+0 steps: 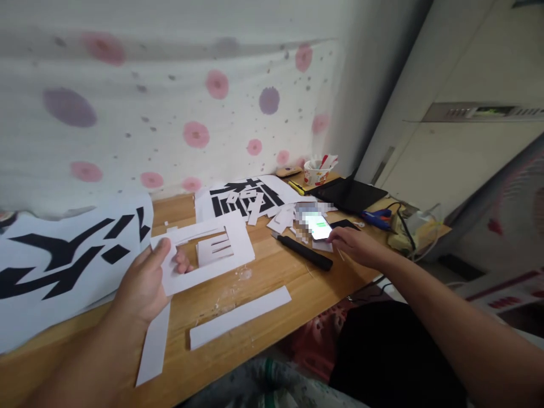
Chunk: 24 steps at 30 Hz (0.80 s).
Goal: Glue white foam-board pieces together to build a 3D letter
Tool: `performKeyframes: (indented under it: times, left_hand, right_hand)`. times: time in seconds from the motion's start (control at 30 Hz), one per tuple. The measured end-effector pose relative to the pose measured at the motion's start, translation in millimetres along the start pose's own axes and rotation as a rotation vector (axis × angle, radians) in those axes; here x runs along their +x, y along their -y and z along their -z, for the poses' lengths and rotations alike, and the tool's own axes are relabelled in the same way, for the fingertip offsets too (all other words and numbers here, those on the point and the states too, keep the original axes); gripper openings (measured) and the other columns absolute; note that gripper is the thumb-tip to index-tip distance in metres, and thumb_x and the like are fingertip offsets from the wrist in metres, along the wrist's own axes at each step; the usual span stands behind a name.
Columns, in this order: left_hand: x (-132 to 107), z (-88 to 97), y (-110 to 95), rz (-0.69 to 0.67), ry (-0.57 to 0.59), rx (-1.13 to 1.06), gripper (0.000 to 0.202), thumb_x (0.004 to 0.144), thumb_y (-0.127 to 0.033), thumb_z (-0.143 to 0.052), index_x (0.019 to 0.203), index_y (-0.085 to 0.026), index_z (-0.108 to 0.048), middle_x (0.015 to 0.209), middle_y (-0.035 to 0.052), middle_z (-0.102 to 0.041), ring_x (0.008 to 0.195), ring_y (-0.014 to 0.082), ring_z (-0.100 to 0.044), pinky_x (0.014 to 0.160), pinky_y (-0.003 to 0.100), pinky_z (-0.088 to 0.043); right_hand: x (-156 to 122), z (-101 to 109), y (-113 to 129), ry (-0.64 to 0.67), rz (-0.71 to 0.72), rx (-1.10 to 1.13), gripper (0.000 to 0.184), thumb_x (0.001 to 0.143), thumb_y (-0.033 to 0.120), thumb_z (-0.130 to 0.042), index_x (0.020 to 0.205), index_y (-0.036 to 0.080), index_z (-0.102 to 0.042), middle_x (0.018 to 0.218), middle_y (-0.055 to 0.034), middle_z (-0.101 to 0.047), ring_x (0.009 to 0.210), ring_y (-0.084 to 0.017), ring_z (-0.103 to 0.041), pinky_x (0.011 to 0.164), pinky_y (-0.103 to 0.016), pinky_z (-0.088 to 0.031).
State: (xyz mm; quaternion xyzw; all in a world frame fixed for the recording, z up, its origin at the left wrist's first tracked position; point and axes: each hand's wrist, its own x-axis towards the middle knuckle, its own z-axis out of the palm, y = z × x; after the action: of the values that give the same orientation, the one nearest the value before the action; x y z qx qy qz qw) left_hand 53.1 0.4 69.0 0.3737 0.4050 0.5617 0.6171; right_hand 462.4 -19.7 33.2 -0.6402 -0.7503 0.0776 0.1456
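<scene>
At the left of the desk (250, 334) lies a printed sheet (80, 249) with bold black strokes. The left hand (147, 277) pinches a white cut-out card (243, 243): thumb on top, fingertips visible through the opening. The card is held tilted above the desk. A long white strip (240, 317) lies near the front edge; a second printed sheet (270, 195) lies behind, bearing loose pieces. Next are white offcuts (281, 218) and a black-handled knife (304, 252). The right hand (351, 243) has its fingers curled at the near corner of a lit phone (322, 229); whether they grip it cannot be determined. Blue-handled pliers (377, 220) lie beyond, to the right.
</scene>
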Motion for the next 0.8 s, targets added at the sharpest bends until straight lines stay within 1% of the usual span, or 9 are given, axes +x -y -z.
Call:
performKeyframes:
  times: [0.1,0.2,0.4,0.5,0.63,0.73,0.8]
  left_hand:
    - [6,5.0,11,0.045,-0.022,-0.014,0.032,0.075,-0.033,-0.067,0.065,-0.02,-0.039,0.052,-0.0043,-0.047,0.049,0.0095,-0.042,0.055,0.024,-0.046]
    - [9,12.4,19,0.097,-0.028,-0.019,0.03,0.075,-0.031,-0.066,0.065,-0.02,-0.041,0.053,-0.0036,-0.048,0.05,0.01,-0.041,0.055,0.024,-0.046]
    - [9,18.6,21,0.102,-0.021,-0.03,0.028,0.077,-0.03,-0.064,0.063,-0.019,-0.042,0.052,-0.003,-0.046,0.052,0.0105,-0.041,0.056,0.024,-0.046]
    - [8,18.8,22,0.102,-0.02,-0.031,0.029,0.078,-0.031,-0.063,0.062,-0.019,-0.043,0.052,-0.0031,-0.046,0.051,0.01,-0.042,0.056,0.023,-0.045]
    - [6,17.6,24,0.091,-0.011,-0.019,0.031,0.076,-0.035,-0.066,0.063,-0.019,-0.043,0.053,-0.0036,-0.048,0.051,0.0095,-0.042,0.056,0.024,-0.046]
    - [5,15.0,26,0.063,0.005,0.008,0.03,0.074,-0.033,-0.067,0.065,-0.019,-0.043,0.053,-0.0037,-0.05,0.05,0.0101,-0.044,0.055,0.025,-0.046]
    - [3,13.2,27,0.047,0.029,0.034,0.027,0.075,-0.033,-0.067,0.066,-0.019,-0.045,0.053,-0.0035,-0.051,0.049,0.0105,-0.045,0.055,0.025,-0.046]
  right_hand:
    - [4,0,1,0.007,-0.007,-0.033,0.022,0.083,0.021,-0.042,0.088,0.017,-0.063,0.087,-0.0098,-0.065,0.084,-0.021,-0.058,0.076,-0.031,-0.043]
    - [5,2,0,-0.009,-0.018,-0.054,0.024,0.086,0.024,-0.039,0.089,0.017,-0.062,0.09,-0.0097,-0.065,0.087,-0.021,-0.058,0.078,-0.031,-0.043]
    - [7,1,-2,-0.021,-0.01,-0.095,0.025,0.087,0.025,-0.037,0.089,0.016,-0.061,0.091,-0.0107,-0.064,0.089,-0.022,-0.058,0.079,-0.032,-0.044]
    - [10,-4,-7,-0.032,-0.01,-0.101,0.024,0.085,0.022,-0.039,0.093,0.015,-0.06,0.097,-0.0124,-0.065,0.094,-0.024,-0.058,0.083,-0.034,-0.044]
    - [16,-9,-12,-0.088,-0.02,-0.113,0.025,0.083,0.022,-0.045,0.104,0.016,-0.058,0.111,-0.013,-0.063,0.107,-0.028,-0.055,0.09,-0.039,-0.042]
    - [21,-8,-2,-0.156,-0.037,-0.118,0.028,0.085,0.026,-0.044,0.108,0.016,-0.057,0.114,-0.0138,-0.062,0.108,-0.029,-0.055,0.092,-0.042,-0.041]
    - [22,-6,16,-0.2,-0.034,-0.085,0.03,0.087,0.029,-0.042,0.109,0.015,-0.057,0.113,-0.0151,-0.062,0.107,-0.029,-0.055,0.091,-0.043,-0.042]
